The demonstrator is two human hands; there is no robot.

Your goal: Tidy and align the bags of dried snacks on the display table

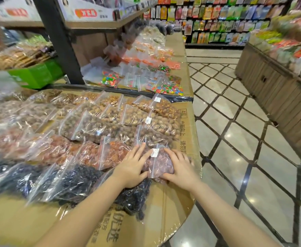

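Note:
Clear zip bags of dried snacks lie in rows on the cardboard-covered display table [187, 120]. A bag of purplish-brown dried fruit [161, 164] with a white price label sits at the table's right edge. My left hand [133, 166] presses its left side and my right hand [181, 167] cups its right side, both gripping it. To the left lies an orange-red dried fruit bag [113, 154]. Black dried fruit bags [71, 180] fill the near row, one partly under my left forearm. Brown nut bags [110, 122] fill the rows behind.
Bags of colourful candy [165, 88] lie on the adjoining table beyond. A dark steel post [60, 41] rises at the back left, beside a green box [37, 73]. A tiled aisle [244, 139] runs on the right, with a wooden display counter [280, 93] across it.

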